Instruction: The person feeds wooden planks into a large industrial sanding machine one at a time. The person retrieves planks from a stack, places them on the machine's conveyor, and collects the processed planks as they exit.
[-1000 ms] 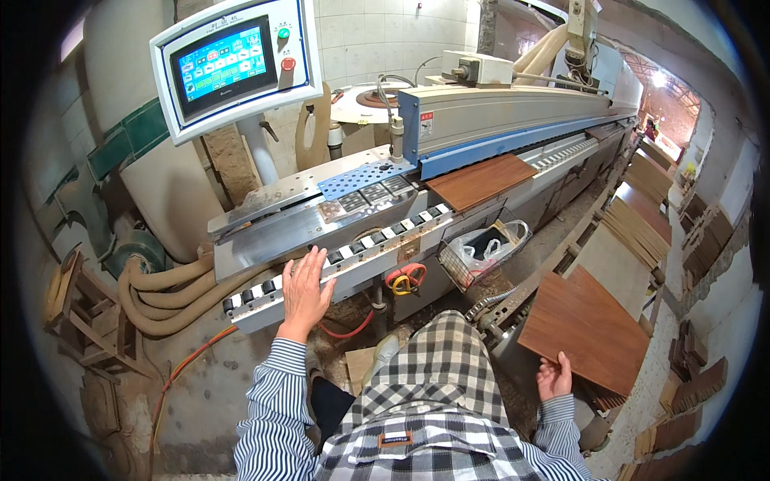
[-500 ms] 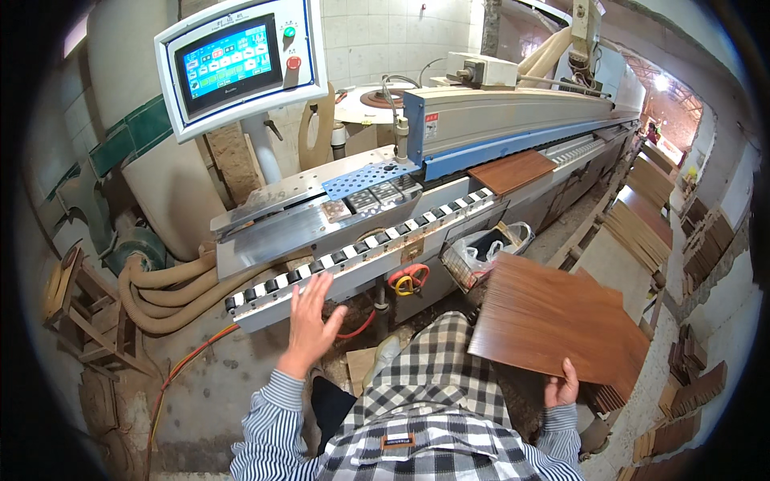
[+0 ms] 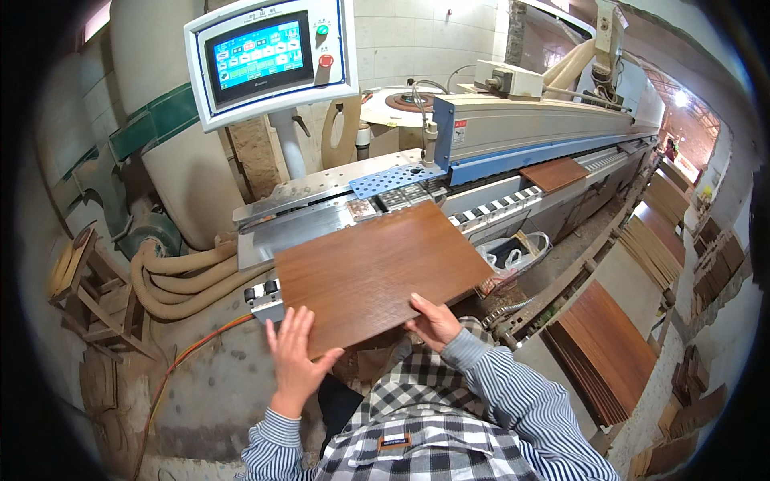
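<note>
Workshop control panel (image 3: 261, 60) bears lettering (image 3: 261, 17); hands (image 3: 435, 322) touch brown board (image 3: 381, 272).

Left hand (image 3: 295, 365) splayed, right hand (image 3: 438, 325) curled

Hoses (image 3: 188, 298) left, panel stack (image 3: 611, 341) right of board (image 3: 383, 271)

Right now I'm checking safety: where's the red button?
In the head view, upper left, the red button sits below the green button, right of the screen.
</note>
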